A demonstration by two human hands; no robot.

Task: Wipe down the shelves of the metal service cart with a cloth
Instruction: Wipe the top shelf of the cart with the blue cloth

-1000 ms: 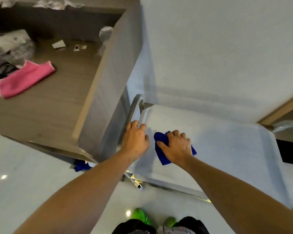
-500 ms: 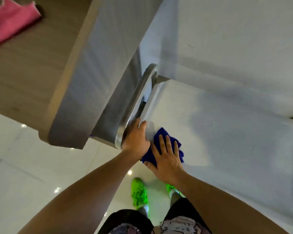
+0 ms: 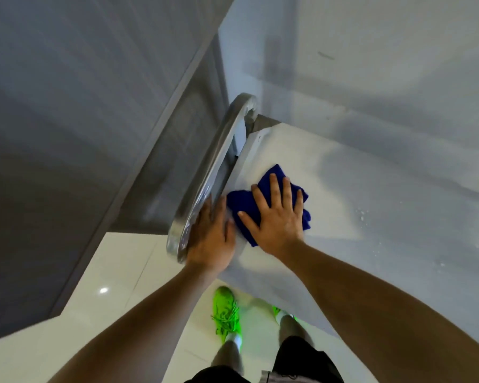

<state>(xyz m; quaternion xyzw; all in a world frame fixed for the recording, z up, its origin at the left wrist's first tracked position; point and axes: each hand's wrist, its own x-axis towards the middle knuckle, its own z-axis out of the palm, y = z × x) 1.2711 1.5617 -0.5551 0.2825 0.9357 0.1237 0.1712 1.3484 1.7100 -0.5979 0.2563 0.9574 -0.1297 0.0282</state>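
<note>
Cloth (image 3: pixel 263 205): bunched on the top shelf (image 3: pixel 371 189), near-left corner.
Right hand (image 3: pixel 277 217): flat, fingers spread – pressing the cloth down to wipe.
Left hand (image 3: pixel 210 233): wrapped on the cart handle (image 3: pixel 219 161) – likely steadying the cart.

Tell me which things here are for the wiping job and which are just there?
For the job:
blue cloth, under the flat right hand
cart shelf
cart handle, held by the left hand

Just there:
grey counter
green shoes
floor tiles
</note>
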